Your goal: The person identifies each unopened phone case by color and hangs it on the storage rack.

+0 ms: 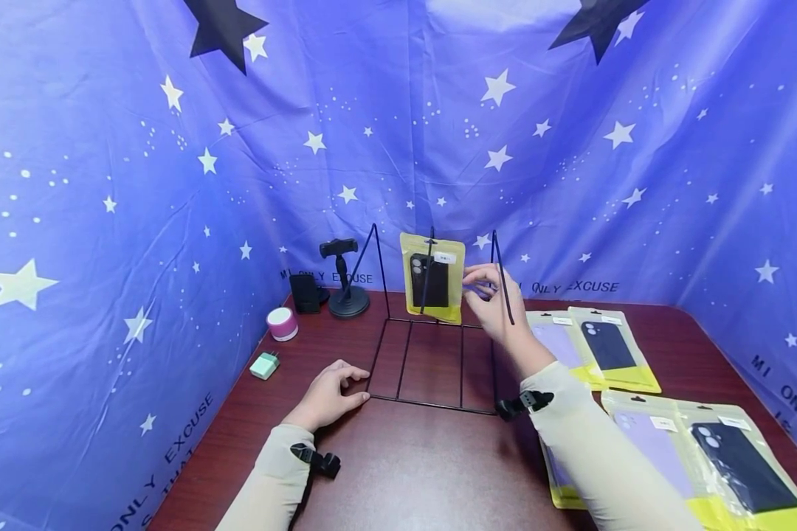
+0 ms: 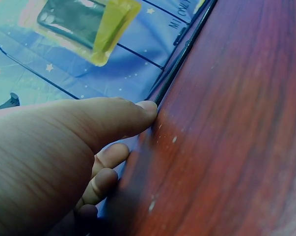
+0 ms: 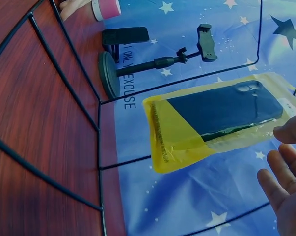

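Observation:
A black wire display rack (image 1: 461, 369) stands on the table. From its middle prong hangs a yellow-edged clear pouch (image 1: 457, 284) holding a black phone case (image 3: 226, 110). My left hand (image 1: 328, 394) pinches the rack's front left corner, the thumb (image 2: 133, 115) lying on the wire and the other fingers curled below. Beside the pouch's right edge is my right hand (image 1: 498, 310), behind the right-hand prong in the head view. In the right wrist view its fingers (image 3: 275, 187) are loosely bent and spread, with the thumb tip right at the pouch's edge.
More pouches with black and lilac phone cases (image 1: 607, 345) lie on the right, some under the right forearm. At the left back stand a black phone holder (image 1: 348, 299), a black stand (image 1: 304, 293), a pink-and-white round jar (image 1: 282, 324) and a green charger plug (image 1: 264, 365). Starry blue cloth surrounds the table.

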A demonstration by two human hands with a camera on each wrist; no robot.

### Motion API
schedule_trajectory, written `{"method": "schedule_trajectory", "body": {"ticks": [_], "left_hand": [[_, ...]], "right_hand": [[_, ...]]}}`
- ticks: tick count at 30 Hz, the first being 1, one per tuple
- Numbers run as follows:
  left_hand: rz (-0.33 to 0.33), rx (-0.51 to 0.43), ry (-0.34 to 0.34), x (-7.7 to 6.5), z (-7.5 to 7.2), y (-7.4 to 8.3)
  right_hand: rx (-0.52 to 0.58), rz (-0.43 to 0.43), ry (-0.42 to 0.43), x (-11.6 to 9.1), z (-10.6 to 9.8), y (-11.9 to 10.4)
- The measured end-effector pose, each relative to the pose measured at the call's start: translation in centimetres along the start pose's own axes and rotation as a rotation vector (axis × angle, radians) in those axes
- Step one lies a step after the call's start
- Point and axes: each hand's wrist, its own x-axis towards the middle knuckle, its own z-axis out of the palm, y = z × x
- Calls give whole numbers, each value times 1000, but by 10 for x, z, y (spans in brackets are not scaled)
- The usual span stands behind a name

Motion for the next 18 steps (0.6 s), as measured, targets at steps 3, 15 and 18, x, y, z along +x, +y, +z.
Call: {"method": "schedule_trajectory", "body": {"ticks": [3, 15, 18], "left_hand": [[9, -3, 6, 0, -1, 2], [13, 2, 11, 0, 0, 0], [11, 0, 7, 0, 0, 0]], "right_hand": [[-33, -17, 16, -5, -10, 7], [-18, -24, 56, -29, -49, -30], [-43, -38, 69, -34, -59, -38]]}}
